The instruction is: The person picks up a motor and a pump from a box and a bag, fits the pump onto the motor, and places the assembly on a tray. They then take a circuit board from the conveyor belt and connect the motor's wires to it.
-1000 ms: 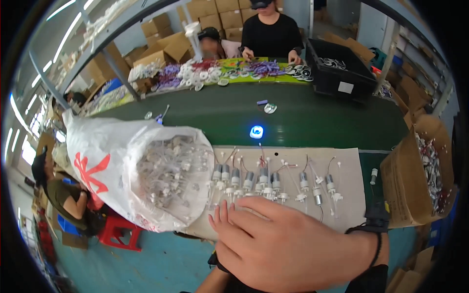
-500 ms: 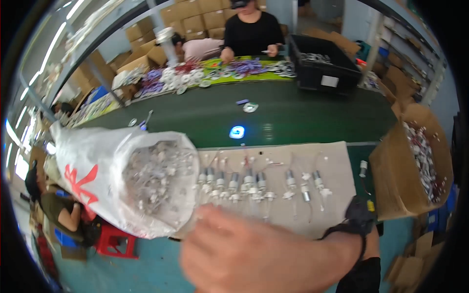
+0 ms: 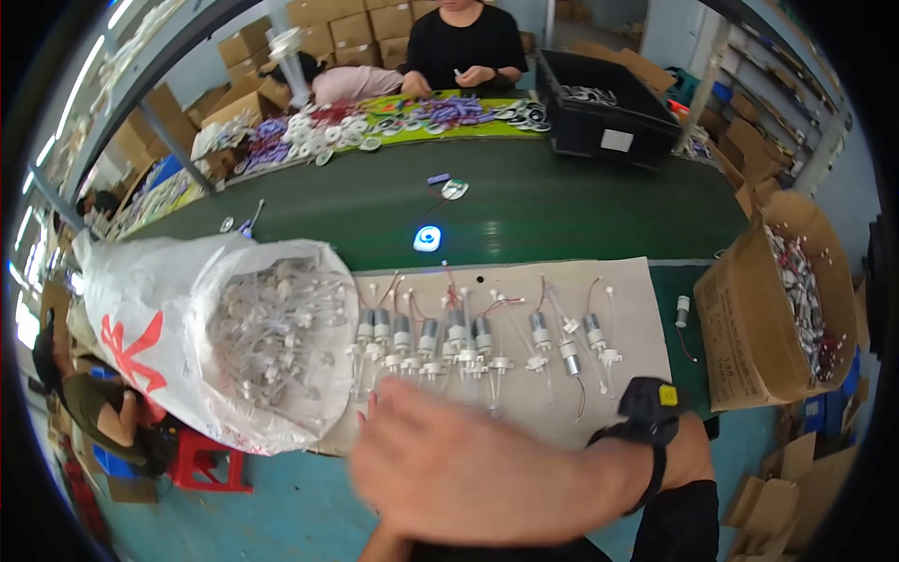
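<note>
My right hand (image 3: 435, 464) reaches across the near edge of a beige board, its back toward me and smeared by motion. Its fingers are hidden, so I cannot make out what it holds. Below it a bit of my left forearm (image 3: 382, 543) shows; the left hand is almost wholly covered by the right. Just beyond the hands, several small silver-and-white motors (image 3: 455, 328) with thin wires lie in a row, among clear plastic tubes with white fittings (image 3: 499, 365). To the left, a white plastic bag (image 3: 169, 281) gapes open, full of similar clear tube pieces (image 3: 281, 328).
The beige board (image 3: 632, 300) borders a green conveyor belt (image 3: 562, 211) carrying a lit blue-white round part (image 3: 427, 239). A carton of motors (image 3: 749, 318) stands at right, one loose motor (image 3: 682, 311) beside it. Across sit a black crate (image 3: 609, 131) and a person in black (image 3: 468, 47).
The whole view has shifted, so the board and bag sit slightly further left and higher. My left forearm now shows beneath the right hand, which stays at the board's near edge.
</note>
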Demonstrator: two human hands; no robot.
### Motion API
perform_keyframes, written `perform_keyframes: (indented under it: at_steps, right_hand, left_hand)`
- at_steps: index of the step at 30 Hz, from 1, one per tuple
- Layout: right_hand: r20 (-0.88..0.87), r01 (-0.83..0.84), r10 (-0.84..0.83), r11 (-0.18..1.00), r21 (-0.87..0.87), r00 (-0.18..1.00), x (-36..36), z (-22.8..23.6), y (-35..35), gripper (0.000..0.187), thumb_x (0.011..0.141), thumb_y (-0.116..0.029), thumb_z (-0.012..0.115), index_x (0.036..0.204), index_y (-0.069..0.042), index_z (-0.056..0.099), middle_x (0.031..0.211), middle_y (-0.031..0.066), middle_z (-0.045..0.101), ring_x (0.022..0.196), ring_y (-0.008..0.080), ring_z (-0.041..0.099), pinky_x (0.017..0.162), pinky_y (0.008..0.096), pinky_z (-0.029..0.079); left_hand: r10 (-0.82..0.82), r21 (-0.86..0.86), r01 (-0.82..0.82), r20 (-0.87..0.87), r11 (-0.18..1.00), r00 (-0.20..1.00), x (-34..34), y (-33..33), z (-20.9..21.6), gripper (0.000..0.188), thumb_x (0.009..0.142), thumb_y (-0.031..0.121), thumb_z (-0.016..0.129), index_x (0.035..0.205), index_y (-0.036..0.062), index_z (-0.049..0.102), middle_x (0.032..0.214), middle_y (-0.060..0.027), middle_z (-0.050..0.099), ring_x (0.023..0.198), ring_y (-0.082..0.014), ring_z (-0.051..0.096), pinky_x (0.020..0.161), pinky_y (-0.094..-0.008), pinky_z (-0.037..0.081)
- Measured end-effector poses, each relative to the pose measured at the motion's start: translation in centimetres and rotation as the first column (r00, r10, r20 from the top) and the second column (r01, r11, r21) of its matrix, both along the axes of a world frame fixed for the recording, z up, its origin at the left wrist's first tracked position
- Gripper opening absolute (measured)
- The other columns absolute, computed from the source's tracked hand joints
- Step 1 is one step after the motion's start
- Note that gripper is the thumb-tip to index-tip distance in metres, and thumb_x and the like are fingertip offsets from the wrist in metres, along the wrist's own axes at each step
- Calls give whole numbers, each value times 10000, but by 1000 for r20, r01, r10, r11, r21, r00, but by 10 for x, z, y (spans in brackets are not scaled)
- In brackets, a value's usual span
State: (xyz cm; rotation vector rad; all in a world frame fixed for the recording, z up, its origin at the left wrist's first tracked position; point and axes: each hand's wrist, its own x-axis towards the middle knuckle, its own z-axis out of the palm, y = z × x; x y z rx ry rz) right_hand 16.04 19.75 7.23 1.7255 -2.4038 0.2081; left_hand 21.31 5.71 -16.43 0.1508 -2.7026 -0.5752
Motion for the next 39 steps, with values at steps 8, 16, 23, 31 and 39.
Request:
perform_keyframes:
  at_steps: [8,16,23,31,39]
  right_hand:
    - [-2,381,-381,925,3,925,-71,-108,67,196,749,-74,616,943,-62,638,897,57,628,916,239,642,913,365,490]
    - [43,432,-430,899,-68,902,-91,-115,73,231,734,-20,614,958,-61,654,969,70,660,957,258,647,892,385,498]
    - [-73,493,-489,867,65,869,-61,-47,55,140,731,-55,596,842,-29,677,940,122,665,938,310,636,982,445,474]
    - [-184,-246,250,968,44,951,-4,46,-77,179,639,-111,621,791,-24,662,805,88,622,888,257,641,995,439,478]
    - [-240,-284,255,954,-95,937,13,54,-74,96,636,-108,595,689,-28,600,742,90,535,840,260,577,970,393,478]
  left_hand:
    - [-101,6,102,-130,995,986,-11,-1,-11,656,885,314,622,1438,30,412,1519,-210,368,1419,-444,268,1153,-626,98]
    - [-68,0,69,-108,998,992,-11,-3,-9,663,873,272,627,1444,22,403,1522,-220,365,1422,-446,270,1159,-621,96]
    - [-127,108,140,-115,984,985,-16,13,-14,704,844,337,701,1431,48,441,1519,-179,385,1423,-415,303,1148,-627,150]
    - [-52,-174,29,-130,984,990,12,-27,6,680,864,420,598,1428,66,460,1532,-130,376,1411,-361,312,1148,-626,148]
    - [72,-594,-105,-80,798,994,2,0,32,629,886,390,559,1417,64,471,1446,-151,450,1380,-333,363,1137,-606,222]
